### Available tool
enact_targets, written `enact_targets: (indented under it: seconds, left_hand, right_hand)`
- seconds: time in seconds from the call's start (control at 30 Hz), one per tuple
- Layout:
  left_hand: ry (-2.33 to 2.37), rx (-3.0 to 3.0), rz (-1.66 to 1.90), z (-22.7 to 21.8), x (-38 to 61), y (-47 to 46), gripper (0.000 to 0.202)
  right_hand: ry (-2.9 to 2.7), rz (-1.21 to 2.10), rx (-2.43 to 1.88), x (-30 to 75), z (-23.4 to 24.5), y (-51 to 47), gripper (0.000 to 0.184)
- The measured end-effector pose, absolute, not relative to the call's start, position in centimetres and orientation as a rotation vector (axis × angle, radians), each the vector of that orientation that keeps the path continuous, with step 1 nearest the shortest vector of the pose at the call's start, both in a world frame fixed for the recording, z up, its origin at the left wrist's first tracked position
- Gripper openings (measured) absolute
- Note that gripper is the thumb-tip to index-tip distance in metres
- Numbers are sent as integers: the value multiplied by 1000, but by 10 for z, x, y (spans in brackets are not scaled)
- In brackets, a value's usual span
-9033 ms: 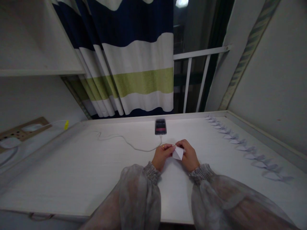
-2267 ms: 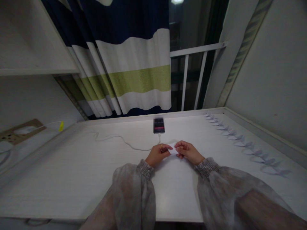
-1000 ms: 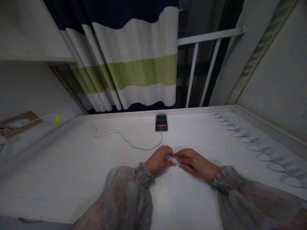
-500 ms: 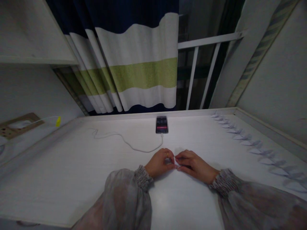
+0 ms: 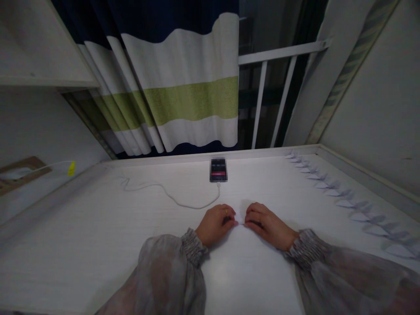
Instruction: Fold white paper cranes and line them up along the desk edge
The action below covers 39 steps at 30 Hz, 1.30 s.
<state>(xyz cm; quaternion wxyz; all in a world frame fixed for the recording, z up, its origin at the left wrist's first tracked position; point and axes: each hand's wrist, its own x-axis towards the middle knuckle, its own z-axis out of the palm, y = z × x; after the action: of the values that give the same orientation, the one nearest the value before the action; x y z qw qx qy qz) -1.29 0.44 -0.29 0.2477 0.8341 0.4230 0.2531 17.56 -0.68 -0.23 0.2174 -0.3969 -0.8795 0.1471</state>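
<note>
Between my two hands is a small piece of white paper (image 5: 240, 216), hard to make out against the white table. My left hand (image 5: 217, 224), with a ring on one finger, pinches its left side between thumb and fingers. On the opposite side my right hand (image 5: 267, 224) grips the paper the same way. Its lower edge shows as a thin line between the two thumbs. The fingers hide part of the paper, so its full shape cannot be told.
A row of folded white paper pieces (image 5: 333, 191) runs along the right of the white table (image 5: 157, 271). Beyond my hands lies a phone (image 5: 218, 169) with a white cable (image 5: 183, 204) trailing left. A striped curtain (image 5: 197, 100) hangs behind the table.
My hands have drawn slightly apart, and more of the paper shows between them. The whole view has shifted a little.
</note>
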Motion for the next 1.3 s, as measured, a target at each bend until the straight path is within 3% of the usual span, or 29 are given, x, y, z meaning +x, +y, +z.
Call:
enact_targets:
  seconds: [1.3]
  left_hand:
    - [1252,2339,719,-8,-6,8,6]
  right_hand:
    - [-2377,439,-1505,166,0,-10,11]
